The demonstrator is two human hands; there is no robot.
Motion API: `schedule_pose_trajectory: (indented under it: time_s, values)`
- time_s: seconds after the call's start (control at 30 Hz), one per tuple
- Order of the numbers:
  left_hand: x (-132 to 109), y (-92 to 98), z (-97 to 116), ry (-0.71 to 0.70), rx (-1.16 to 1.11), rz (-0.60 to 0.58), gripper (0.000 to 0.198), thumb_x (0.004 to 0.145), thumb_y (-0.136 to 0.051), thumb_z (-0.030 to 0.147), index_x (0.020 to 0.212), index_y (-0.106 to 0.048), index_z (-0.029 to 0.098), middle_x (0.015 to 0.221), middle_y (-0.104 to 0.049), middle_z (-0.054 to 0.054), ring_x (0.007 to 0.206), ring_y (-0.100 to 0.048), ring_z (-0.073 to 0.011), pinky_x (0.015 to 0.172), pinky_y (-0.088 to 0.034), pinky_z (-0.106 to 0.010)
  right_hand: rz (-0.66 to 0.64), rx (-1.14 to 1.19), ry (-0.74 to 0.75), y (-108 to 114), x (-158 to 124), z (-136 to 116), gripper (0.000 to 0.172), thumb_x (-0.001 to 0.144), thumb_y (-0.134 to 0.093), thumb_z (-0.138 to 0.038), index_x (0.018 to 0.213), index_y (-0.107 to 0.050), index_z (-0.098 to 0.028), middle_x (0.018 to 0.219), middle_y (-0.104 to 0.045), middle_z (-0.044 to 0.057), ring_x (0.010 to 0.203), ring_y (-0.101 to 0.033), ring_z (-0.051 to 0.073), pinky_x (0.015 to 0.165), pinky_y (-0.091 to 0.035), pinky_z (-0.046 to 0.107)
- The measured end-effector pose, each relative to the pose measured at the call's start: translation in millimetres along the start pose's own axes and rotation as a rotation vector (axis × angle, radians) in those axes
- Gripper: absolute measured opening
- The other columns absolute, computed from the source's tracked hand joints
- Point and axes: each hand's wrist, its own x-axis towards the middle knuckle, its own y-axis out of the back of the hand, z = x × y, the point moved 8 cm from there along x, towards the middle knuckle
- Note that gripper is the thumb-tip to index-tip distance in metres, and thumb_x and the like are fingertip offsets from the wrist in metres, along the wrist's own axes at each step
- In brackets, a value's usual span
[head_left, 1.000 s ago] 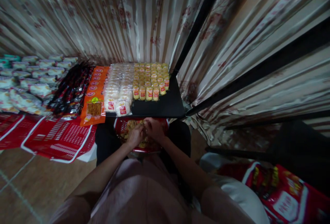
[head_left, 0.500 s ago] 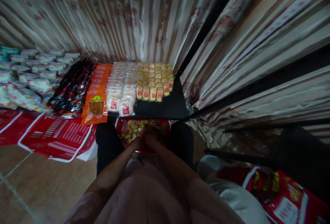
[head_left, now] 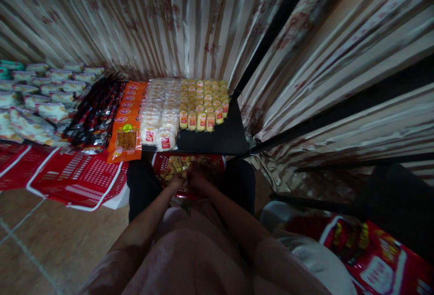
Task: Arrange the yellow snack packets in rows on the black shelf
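Loads of small yellowish, kinda shiny snacks (head_left: pixel 176 164) in the red container (head_left: pixel 160 161) right under both hands (head_left: pixel 176 180) (head_left: pixel 195 176), which are close together; too dark to tell their grip.

- Hands: two, left hand (head_left: pixel 176 182) and right hand (head_left: pixel 196 178).
- Red container (head_left: pixel 222 162) beneath both: one.
- White packs (head_left: pixel 166 140) beyond left hand: two columns.
- Yellow packs (head_left: pixel 201 121) beyond right hand: over twenty, exact count unclear.

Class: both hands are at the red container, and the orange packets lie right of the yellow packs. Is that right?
Not quite: the head view shows the orange packets left of the yellow packs. The left hand and right hand are at the red container.
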Motion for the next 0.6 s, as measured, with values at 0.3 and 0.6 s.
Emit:
schedule_pose_trajectory:
  time_s: [0.3,0.6]
  values:
    - [-32,15.7,30,0.001,-0.268,-0.026,0.016,0.068,-0.061,0.024,0.076,-0.048,0.018,0.051,-0.046,0.008,0.038,-0.041,-0.0051,0.042,-0.037,-0.017,0.171,0.116,0.142,45,-23,-34,0.032,0.073,-0.047,-0.005,0.095,-0.066,-0.018,0.099,-0.069,0.004,0.089,-0.062,0.016,0.081,-0.047,0.025]
    - [-61,24.0,84,-0.19,-0.271,-0.144,0.009,0.063,-0.053,0.018,0.071,-0.056,0.014,0.06,-0.057,0.002,0.052,-0.05,-0.0089,0.043,-0.032,-0.017,0.323,-0.151,0.404,93,-63,-79,0.043,0.075,-0.052,-0.008,0.116,-0.059,-0.018,0.11,-0.058,0.009,0.1,-0.056,0.018,0.091,-0.044,0.029]
